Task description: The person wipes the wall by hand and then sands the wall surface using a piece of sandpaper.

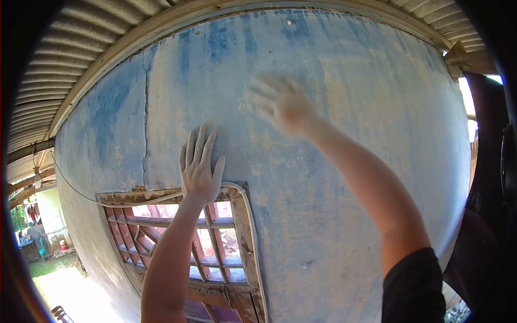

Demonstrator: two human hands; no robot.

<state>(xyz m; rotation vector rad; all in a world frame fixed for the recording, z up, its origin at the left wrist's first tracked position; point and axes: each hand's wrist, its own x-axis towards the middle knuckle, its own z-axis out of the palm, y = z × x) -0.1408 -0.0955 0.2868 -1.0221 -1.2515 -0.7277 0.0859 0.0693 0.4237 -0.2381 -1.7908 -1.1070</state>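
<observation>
My left hand lies flat against the blue wall, fingers stretched upward, just above the wooden window frame. Higher and to the right, my right hand is smeared by motion in front of the wall or on it; its fingers look spread, and nothing shows in it. Whitish dust or powder seems to coat both hands. The wall's paint is patchy, with darker blue streaks near the top and pale worn areas. A vertical crack runs down the wall left of my left hand.
A white cable runs along the top and right side of the window. Corrugated roofing and a wooden beam curve overhead. Dark cloth hangs at the right. At lower left are sunlit ground and a teal chair.
</observation>
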